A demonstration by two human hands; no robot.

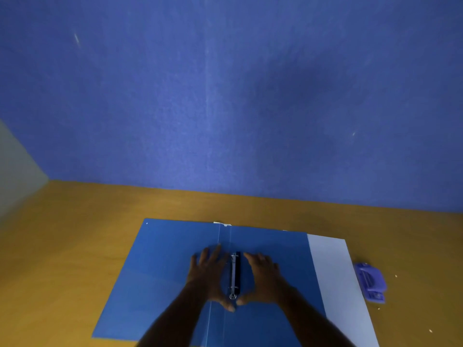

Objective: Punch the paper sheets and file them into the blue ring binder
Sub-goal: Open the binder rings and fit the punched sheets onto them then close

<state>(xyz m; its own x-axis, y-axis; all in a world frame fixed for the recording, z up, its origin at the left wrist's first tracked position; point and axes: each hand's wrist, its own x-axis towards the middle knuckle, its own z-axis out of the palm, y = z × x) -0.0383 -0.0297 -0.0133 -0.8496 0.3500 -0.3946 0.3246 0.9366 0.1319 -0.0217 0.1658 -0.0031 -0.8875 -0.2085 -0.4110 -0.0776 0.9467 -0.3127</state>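
The blue ring binder lies open on the desk; left hand and right hand, fingers spread flat, flank the ring mechanism; press both end tabs evenly to spring it; paper sheets wait just right, beside the hole punch.

Binder, paper, punch on table

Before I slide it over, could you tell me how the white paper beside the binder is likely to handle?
The white paper looks thin and flat, so probably floppy and light. Its left edge seems tucked under the blue binder, so it may drag.
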